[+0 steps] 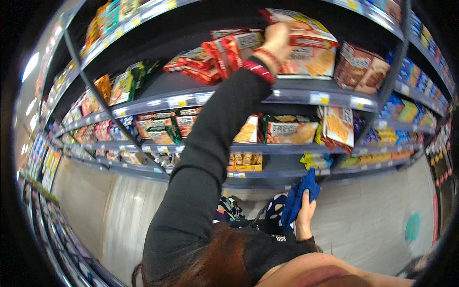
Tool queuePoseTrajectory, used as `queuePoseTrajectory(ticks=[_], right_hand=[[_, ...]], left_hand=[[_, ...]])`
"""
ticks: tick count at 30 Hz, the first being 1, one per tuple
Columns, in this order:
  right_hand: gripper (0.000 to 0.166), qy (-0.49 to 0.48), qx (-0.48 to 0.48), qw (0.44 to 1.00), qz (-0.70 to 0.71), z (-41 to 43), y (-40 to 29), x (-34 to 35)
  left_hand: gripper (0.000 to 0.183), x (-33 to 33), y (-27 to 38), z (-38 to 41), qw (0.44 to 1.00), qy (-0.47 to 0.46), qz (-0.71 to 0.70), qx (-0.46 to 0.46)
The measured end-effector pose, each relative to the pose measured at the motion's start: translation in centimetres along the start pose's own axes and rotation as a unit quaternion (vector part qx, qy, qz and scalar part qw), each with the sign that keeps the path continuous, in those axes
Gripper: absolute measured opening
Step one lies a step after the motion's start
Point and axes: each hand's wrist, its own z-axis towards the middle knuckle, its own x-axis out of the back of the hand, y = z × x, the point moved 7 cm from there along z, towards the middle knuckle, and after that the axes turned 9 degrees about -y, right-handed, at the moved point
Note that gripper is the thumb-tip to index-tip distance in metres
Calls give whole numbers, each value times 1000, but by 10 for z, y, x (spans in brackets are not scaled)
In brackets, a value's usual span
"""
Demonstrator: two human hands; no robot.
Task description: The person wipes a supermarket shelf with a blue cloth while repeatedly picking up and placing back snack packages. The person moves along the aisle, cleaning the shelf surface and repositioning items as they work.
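Observation:
My left hand [278, 39], slightly blurred, reaches up to the upper shelf. Its curled fingers grip the left end of a red and white biscuit package [308, 27], though the fingertips are partly hidden. That package lies tilted over another upright one [310, 61] with biscuits pictured on its front. Left of the hand, several red packets [233, 50] lean and lie in a loose heap. Low in front of my body, my right hand [305, 213] holds a bunched blue cloth [299, 197].
A brown package [360, 68] stands to the right on the same shelf. The shelf edge [229, 98] carries price labels. Beneath it, a white and red package [337, 127] juts past the lower shelf's edge. Dark uprights [389, 75] divide the shelving. A metal rack [53, 233] runs at far left.

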Motion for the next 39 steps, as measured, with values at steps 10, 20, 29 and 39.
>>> queuePoseTrajectory(ticks=[10, 20, 29, 39], right_hand=[[36, -1, -58, 998, 24, 7, 12, -8], [39, -43, -123, 991, 24, 6, 31, -16], [42, -121, -218, 954, 167, 7, 62, -44], [41, -132, -254, 953, 98, -3, 85, -83]], left_hand=[[70, 63, -8, 78, 857, 378, 347, 53], [52, 27, 12, 17, 783, 219, 525, -252], [27, 66, 59, -207, 925, 54, 326, -187], [15, 284, 198, -218, 779, 329, 501, -184]])
